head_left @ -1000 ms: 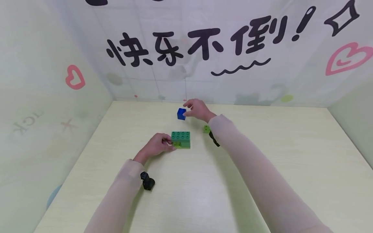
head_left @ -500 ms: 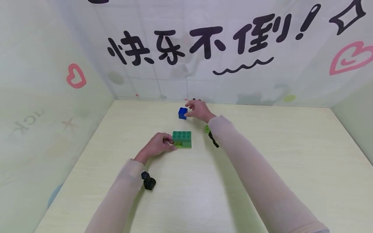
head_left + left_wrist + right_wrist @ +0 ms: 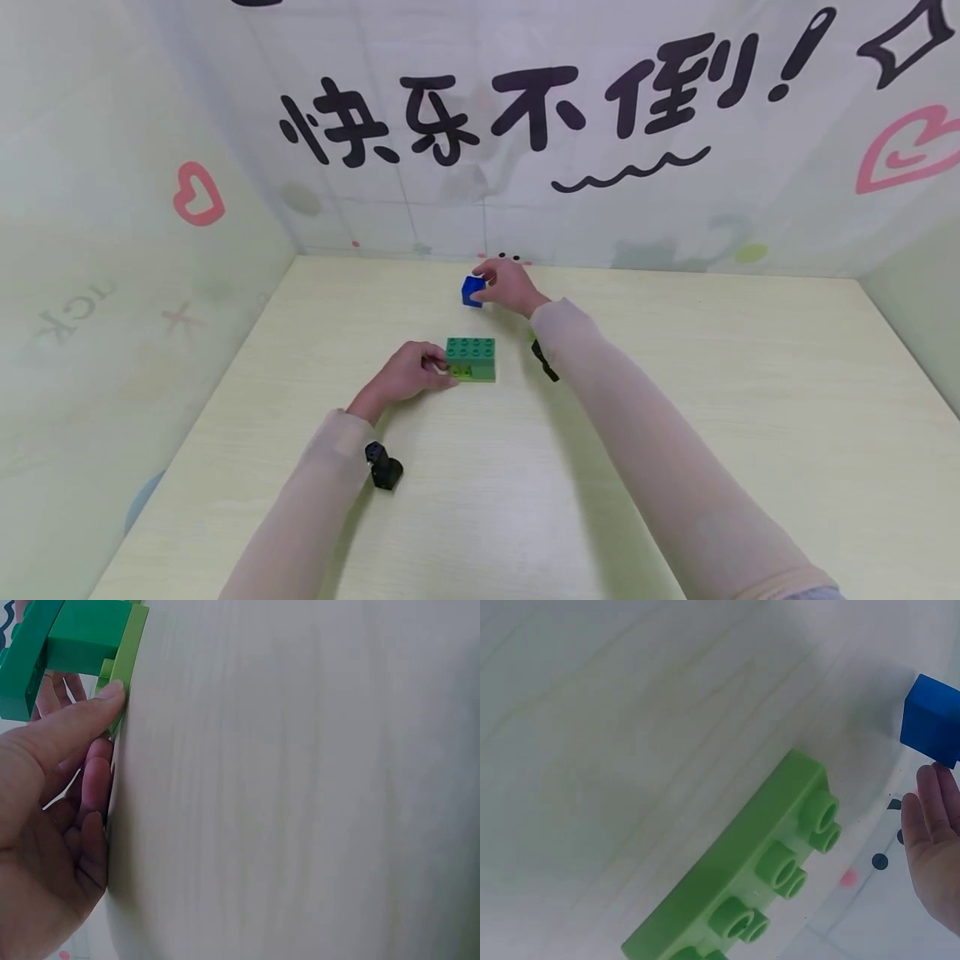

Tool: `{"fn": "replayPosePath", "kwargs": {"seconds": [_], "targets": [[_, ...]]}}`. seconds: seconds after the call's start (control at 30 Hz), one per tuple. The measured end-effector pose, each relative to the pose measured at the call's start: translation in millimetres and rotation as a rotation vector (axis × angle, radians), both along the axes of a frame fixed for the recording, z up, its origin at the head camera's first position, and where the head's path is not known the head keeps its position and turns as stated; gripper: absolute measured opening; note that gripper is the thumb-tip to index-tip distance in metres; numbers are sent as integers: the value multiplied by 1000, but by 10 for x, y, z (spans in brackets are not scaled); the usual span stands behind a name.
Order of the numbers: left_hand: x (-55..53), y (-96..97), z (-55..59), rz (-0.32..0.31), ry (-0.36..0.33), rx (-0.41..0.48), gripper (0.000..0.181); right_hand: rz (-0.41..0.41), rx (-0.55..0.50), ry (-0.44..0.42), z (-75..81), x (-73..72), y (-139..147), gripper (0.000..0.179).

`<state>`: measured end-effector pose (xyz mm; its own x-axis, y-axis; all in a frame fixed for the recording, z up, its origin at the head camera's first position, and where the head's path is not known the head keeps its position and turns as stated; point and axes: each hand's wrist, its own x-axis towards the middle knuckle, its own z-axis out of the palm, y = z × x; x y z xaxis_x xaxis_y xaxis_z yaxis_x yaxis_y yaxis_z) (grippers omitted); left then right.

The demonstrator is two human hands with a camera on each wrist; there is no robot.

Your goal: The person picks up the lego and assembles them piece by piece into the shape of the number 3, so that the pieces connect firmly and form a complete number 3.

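Note:
My left hand (image 3: pixel 411 371) grips the left end of a toy building-brick stack (image 3: pixel 471 353). A dark green studded brick tops the stack, with a lighter green plate at its base. In the left wrist view the thumb (image 3: pixel 82 720) presses on the plate's end, the other fingers behind and below. Farther back, my right hand (image 3: pixel 510 286) pinches a blue toy brick (image 3: pixel 469 292), thumb in front and fingers at its far side. The right wrist view shows the fingertips right at the lower edge of the blue brick (image 3: pixel 928 720).
A light green studded brick (image 3: pixel 727 862) lies on the table under my right wrist, mostly hidden by the forearm in the head view. The pale wooden table (image 3: pixel 675 417) ends at a printed backdrop (image 3: pixel 420 208) close behind the blue brick.
My right thumb and fingers have closed in around the blue brick. The left hand stays on the green stack. The head view has shifted slightly.

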<state>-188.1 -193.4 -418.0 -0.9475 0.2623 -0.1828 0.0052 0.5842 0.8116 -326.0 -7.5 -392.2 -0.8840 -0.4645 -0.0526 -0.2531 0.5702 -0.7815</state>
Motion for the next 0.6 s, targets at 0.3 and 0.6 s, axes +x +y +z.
{"fn": "replayPosePath", "kwargs": {"seconds": [0.3,0.6], "targets": [[-10,7,-20,-2,5,4,32,3,-2,21,-45,-28,1,40],[4,5,-6,10,-7,-6,32,8,-18,12,-40,-20,-14,39]]}}
